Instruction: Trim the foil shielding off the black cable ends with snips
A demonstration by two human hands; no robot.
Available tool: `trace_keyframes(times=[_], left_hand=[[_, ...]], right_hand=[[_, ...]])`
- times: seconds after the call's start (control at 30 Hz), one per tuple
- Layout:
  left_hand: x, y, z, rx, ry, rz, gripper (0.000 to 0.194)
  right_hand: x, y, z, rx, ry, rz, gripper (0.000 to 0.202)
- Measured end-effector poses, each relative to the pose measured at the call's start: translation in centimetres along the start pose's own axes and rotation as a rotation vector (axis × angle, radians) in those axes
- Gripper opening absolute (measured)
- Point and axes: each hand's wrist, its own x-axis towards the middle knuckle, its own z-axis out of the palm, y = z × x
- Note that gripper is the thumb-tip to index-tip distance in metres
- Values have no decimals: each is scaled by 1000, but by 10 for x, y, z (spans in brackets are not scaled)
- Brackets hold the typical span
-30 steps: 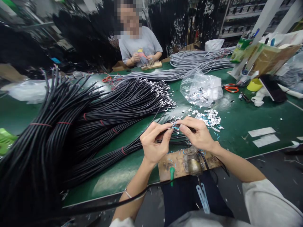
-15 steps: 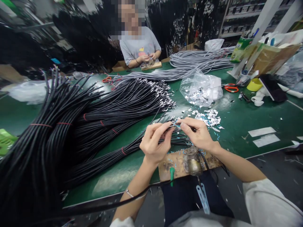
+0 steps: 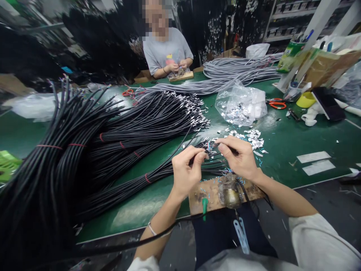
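My left hand (image 3: 186, 171) is closed, thumb against the fingers, on the end of a black cable (image 3: 207, 151). Thin coloured wires (image 3: 209, 145) show at that end, between my two hands. Just to the right, my right hand (image 3: 239, 156) is pinched closed; what sits between its fingertips is too small to make out. Below the hands, a wooden board (image 3: 201, 190) carries a worn metal block (image 3: 232, 195) and a green clip (image 3: 205, 205). A bundle of black cables (image 3: 160, 175) runs in from the left, its stripped ends lying behind and under my hands.
Several tied black cable bundles (image 3: 93, 158) cover the left of the green table (image 3: 284, 150). White and blue scraps (image 3: 254, 138), a clear bag (image 3: 239, 105), orange-handled scissors (image 3: 276, 103) and a phone (image 3: 328, 103) lie right. Across the table sits a co-worker (image 3: 167, 52) near grey cables (image 3: 237, 71).
My fingertips have drawn slightly apart. A blue wire stretched between them earlier; now the left fingers are curled more tightly round the cable end. The view has shifted a little.
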Motion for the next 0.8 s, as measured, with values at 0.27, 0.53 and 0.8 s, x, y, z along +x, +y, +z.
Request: trace_keyframes(times=[0.27, 0.53, 0.8], left_hand=[[-3, 1, 6, 109, 44, 112, 1], [4, -6, 8, -82, -145, -93, 26], [1, -5, 10, -1, -14, -43, 13]], right_hand=[[6, 1, 2, 162, -8, 85, 23], [5, 8, 7, 455, -241, 266, 25], [7, 3, 9, 301, -157, 272, 19]])
